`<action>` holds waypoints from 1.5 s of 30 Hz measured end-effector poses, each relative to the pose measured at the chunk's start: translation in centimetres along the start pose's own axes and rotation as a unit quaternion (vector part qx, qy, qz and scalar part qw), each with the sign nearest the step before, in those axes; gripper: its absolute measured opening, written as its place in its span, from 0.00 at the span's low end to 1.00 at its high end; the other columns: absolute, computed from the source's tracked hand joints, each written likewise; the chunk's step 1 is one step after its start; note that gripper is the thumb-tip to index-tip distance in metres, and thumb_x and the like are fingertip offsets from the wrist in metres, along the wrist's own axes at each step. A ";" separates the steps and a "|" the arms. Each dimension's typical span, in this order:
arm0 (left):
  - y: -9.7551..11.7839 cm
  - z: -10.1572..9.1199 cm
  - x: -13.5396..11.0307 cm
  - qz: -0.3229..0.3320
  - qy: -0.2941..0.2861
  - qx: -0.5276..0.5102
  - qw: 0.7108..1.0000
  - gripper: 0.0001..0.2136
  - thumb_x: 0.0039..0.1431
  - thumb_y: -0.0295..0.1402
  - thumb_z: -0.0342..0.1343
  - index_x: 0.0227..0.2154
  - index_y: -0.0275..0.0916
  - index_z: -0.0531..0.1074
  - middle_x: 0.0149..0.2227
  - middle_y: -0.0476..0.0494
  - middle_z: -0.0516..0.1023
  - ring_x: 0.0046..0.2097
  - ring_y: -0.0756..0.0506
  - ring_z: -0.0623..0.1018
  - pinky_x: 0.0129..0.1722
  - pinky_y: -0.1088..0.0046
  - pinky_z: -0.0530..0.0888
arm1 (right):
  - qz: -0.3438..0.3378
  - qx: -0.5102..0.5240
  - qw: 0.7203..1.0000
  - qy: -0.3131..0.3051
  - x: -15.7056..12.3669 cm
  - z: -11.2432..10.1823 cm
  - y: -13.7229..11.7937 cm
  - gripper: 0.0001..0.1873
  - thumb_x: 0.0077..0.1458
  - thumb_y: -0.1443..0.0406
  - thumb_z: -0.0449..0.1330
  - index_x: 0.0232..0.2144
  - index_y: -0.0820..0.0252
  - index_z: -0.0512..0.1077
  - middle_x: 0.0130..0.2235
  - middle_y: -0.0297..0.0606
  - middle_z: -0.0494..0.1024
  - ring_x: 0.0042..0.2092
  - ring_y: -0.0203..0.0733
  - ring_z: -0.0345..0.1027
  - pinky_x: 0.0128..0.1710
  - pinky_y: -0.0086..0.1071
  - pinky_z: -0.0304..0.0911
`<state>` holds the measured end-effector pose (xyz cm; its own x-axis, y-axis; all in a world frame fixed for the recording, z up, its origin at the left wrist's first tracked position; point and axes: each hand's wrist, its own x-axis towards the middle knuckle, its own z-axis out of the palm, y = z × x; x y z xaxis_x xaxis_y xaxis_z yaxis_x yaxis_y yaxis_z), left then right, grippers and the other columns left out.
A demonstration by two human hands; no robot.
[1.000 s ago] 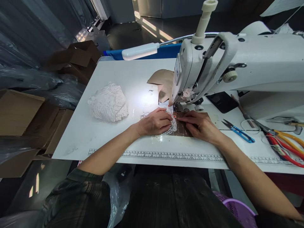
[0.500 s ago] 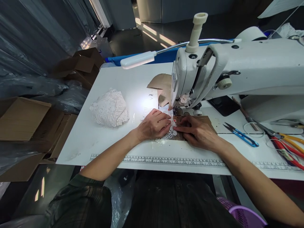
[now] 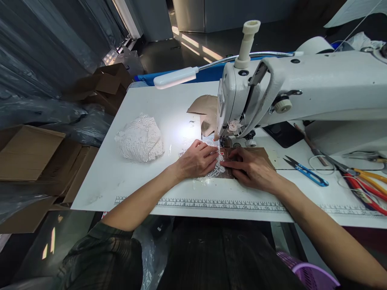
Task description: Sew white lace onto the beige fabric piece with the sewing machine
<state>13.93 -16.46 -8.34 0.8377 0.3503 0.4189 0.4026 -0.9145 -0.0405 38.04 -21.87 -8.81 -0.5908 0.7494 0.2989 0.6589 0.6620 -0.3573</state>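
Observation:
My left hand [image 3: 196,161] lies with fingers bent and pressed on a piece of white lace [image 3: 213,172], just in front of the needle of a white sewing machine [image 3: 302,86]. My right hand [image 3: 252,167] lies flat, fingers stretched, on a brown card piece [image 3: 263,152] beside the lace. The fingertips of both hands nearly meet below the presser foot [image 3: 225,141]. A lamp [image 3: 175,76] on a flexible neck lights the spot.
A heap of white lace [image 3: 139,138] lies on the white table [image 3: 163,104] to the left. Tan paper pieces [image 3: 205,106] sit behind the needle. Blue thread snips [image 3: 306,171] and red and orange scissors [image 3: 367,183] lie right. Cardboard boxes [image 3: 27,151] stand left; a purple basket [image 3: 311,276] sits below.
Both hands have slid the lace and brown piece a little farther toward the needle. The view has shifted slightly.

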 end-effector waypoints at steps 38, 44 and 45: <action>-1.3 0.1 1.4 -0.019 -0.065 -0.038 0.997 0.15 0.70 0.35 0.44 0.48 0.36 0.73 0.51 0.36 0.75 0.48 0.42 0.75 0.49 0.59 0.72 | 0.029 -0.093 0.995 0.001 0.1 0.7 -0.9 0.19 0.61 0.67 0.53 0.53 0.54 0.72 0.48 0.48 0.71 0.44 0.48 0.69 0.38 0.40 0.71; -0.7 0.3 0.9 -0.046 -0.046 -0.027 0.998 0.14 0.69 0.36 0.46 0.48 0.36 0.73 0.53 0.37 0.74 0.46 0.42 0.75 0.47 0.60 0.72 | 0.042 -0.084 0.996 -0.003 0.4 0.6 -1.2 0.20 0.59 0.69 0.53 0.52 0.56 0.73 0.48 0.49 0.71 0.45 0.51 0.69 0.39 0.44 0.72; -0.7 0.4 0.8 -0.048 -0.040 -0.027 0.998 0.14 0.69 0.36 0.47 0.48 0.36 0.73 0.53 0.37 0.74 0.46 0.42 0.75 0.46 0.60 0.71 | 0.045 -0.078 0.996 -0.004 0.3 0.6 -1.1 0.20 0.59 0.69 0.53 0.52 0.56 0.73 0.48 0.49 0.71 0.45 0.51 0.69 0.39 0.44 0.72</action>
<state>14.48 -15.48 -8.31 0.8239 0.4503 0.3443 0.4640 -0.8846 0.0466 36.84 -22.38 -8.79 -0.5296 0.8061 0.2639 0.7734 0.5867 -0.2400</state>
